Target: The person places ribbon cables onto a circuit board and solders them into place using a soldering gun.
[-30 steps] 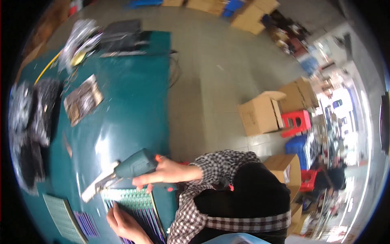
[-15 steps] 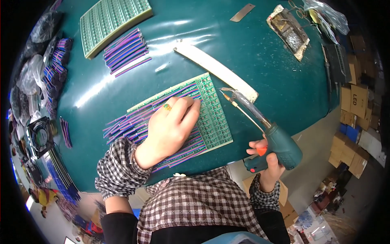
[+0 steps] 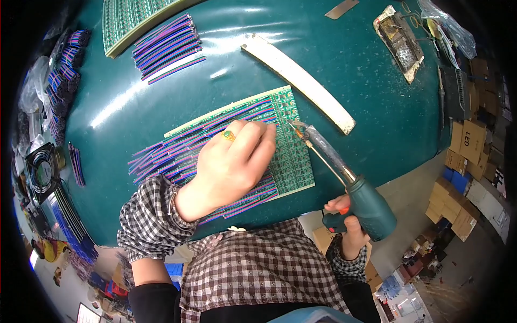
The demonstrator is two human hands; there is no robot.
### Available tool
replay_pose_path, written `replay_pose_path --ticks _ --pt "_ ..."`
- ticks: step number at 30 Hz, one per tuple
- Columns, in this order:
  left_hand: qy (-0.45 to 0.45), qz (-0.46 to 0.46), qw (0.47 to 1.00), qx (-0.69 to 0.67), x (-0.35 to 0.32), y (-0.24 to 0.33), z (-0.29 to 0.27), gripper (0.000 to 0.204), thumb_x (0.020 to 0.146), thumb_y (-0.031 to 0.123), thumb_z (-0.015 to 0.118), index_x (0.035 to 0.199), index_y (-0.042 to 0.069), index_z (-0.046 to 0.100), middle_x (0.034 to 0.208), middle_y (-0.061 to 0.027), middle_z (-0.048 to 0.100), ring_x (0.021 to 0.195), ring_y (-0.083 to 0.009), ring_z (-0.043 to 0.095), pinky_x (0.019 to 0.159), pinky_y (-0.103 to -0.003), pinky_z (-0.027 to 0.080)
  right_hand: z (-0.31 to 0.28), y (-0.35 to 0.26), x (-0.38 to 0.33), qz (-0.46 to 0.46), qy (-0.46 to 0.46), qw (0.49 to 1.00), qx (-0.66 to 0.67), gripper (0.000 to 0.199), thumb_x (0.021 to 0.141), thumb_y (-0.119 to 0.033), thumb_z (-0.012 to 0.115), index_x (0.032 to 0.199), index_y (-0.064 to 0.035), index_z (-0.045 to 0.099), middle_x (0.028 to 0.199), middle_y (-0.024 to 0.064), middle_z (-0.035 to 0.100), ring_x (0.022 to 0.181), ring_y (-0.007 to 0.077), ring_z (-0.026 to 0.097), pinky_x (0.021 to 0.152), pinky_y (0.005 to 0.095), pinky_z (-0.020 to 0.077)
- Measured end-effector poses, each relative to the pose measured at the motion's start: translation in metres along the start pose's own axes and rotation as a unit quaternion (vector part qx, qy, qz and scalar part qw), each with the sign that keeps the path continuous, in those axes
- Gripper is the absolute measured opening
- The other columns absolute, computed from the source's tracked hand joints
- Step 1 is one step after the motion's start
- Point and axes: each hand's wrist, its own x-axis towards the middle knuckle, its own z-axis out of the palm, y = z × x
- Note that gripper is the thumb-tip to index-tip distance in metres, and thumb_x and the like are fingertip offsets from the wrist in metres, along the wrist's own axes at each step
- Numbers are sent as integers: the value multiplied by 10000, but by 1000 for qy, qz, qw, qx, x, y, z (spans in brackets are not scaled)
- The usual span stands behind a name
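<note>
A green circuit board panel (image 3: 295, 167) lies on the table in front of me, with several rows of thin purple, blue and red ribbon wires (image 3: 161, 156) across its left part. Over these wires is my left hand (image 3: 231, 159), its fingers closed in a pinch near the wire ends; the fingertips are partly hidden. My right hand (image 3: 350, 226) grips a green soldering gun (image 3: 371, 210) with a red trigger. The gun's long metal nose slants to the upper left, and its tip is over the board, just right of my left fingertips.
Above the board lie a curved white strip (image 3: 301, 83) and a bundle of ribbon wires (image 3: 167, 46). A stack of circuit panels (image 3: 134, 21) sits at the far left. At the far right are a dirty solder tray (image 3: 401, 46) and a metal plate (image 3: 342, 9). A small fan (image 3: 43, 168) stands left.
The soldering gun's tip has moved left relative to the board, from its right edge to over the board, nearer my left fingertips. My left hand stays pinched on the wires. The whole view has shifted slightly.
</note>
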Motion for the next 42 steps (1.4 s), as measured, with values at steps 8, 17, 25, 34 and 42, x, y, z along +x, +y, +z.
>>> replay_pose_path --ticks 8,17,25,34,42 --pt "-7 4 1000 5 0 0 0 343 642 17 658 982 -24 679 879 -75 608 712 -198 597 587 -290 501 3 1 -3 13 -9 1000 -23 427 881 -305 679 997 91 566 906 166 604 854 271 633 758 401 569" --pt "-22 2 1000 -3 1 0 -2 332 652 20 655 980 -23 676 883 -75 605 714 -198 594 590 -295 499 1 3 -3 22 -21 999 -37 428 882 -309 669 1012 84 562 917 164 600 863 275 631 764 403 566" --pt "-22 -5 1000 -10 0 -2 -1 338 643 23 665 979 -18 672 888 -77 602 721 -202 591 604 -297 498 1 6 -3 1 -25 999 -29 408 885 -289 670 1012 83 559 922 160 599 856 278 627 763 418 569" --pt "-44 -4 999 -9 2 1 -6 335 653 37 657 982 -21 673 901 -83 608 744 -204 599 621 -298 508 4 5 -2 5 -15 998 -58 442 866 -321 693 1009 80 573 909 142 606 842 269 630 758 412 567" --pt "-46 -3 999 -17 2 0 -5 337 653 42 657 983 -26 670 904 -87 606 748 -209 596 626 -300 509 5 8 -4 4 0 998 -55 430 871 -303 691 1021 83 572 917 143 610 847 268 631 773 414 561"
